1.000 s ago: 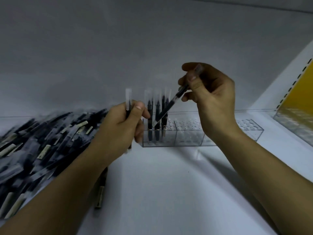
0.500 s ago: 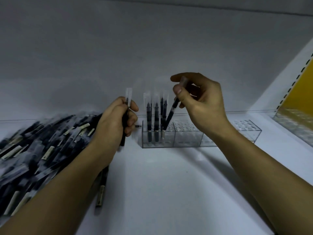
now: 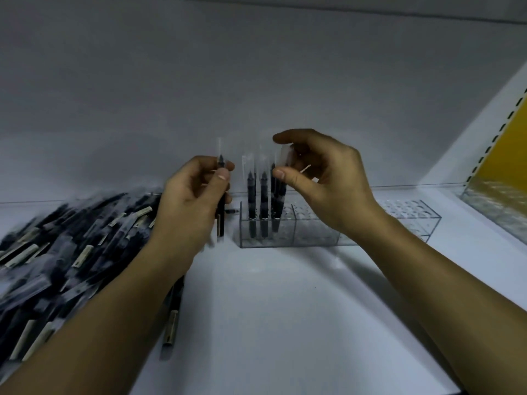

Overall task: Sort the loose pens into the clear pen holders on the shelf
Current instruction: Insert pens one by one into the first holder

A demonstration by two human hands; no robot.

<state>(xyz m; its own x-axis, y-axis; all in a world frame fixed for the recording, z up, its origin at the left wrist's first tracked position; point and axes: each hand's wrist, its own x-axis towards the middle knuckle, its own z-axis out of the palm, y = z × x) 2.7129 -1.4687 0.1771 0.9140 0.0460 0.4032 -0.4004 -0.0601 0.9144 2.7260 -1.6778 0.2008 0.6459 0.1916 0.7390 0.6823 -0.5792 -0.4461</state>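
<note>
Very little of the sorting is done. Only the leftmost clear pen holder (image 3: 266, 238) has anything in it: a small cluster of standing pens (image 3: 251, 195), black with clear caps, upright in its left end, while the rest of its holes look unfilled. The second holder (image 3: 316, 230), touching it on the right, and the third holder (image 3: 410, 220), farther right, show nothing but bare holes. The right hand (image 3: 322, 178) is at the cluster, two of its fingers (image 3: 291, 179) pinching the clear cap of a leaning pen (image 3: 285, 158) while the others curl loosely behind. That pen's lower end is down among the standing ones and seems to be entering a hole, though the overlapping dark barrels make it hard to say whether it is seated. The left hand (image 3: 194, 201) hangs just beside the holder's left wall, fingers curled round an upright pen (image 3: 221, 223), thumb pressed on the barrel, its cap sticking up above the fist. To the left a large pile of loose pens (image 3: 71, 238) spreads over the white shelf (image 3: 285, 309), and a stray pen (image 3: 171, 329) lies at the pile's near edge under the left forearm. A handful are placed and two are in hand; by this showing nearly the whole pile is left to sort, with plenty of holes ready for it.
</note>
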